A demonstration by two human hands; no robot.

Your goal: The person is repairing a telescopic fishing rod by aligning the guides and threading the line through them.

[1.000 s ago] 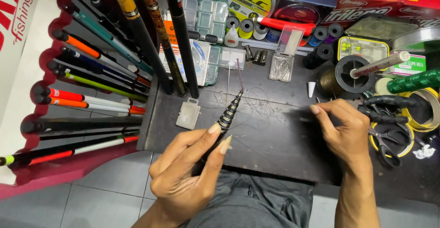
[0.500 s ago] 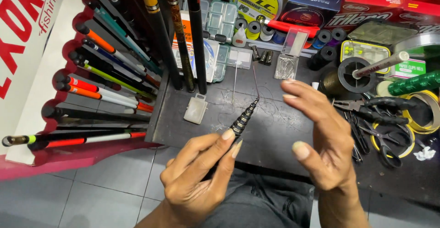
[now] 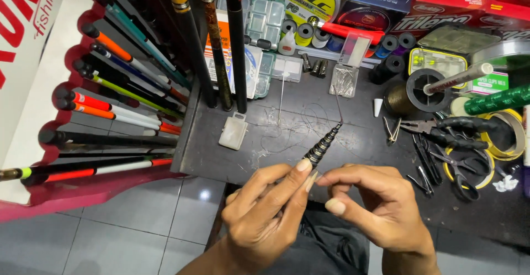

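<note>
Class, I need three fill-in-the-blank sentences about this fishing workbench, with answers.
1. The left hand pinches a black tapered rod tip section that points ____ from the person.
2. The small white plastic box lies on the ____ tabletop.
3. The black-handled pliers lie to the ____ of both hands.

Answers: away; dark; right

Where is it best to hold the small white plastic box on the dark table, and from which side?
Probably by the two long side walls of the small white box, coming from above. It lies flat with bare table beside it, clear of the left hand and the upright rods behind.
</note>
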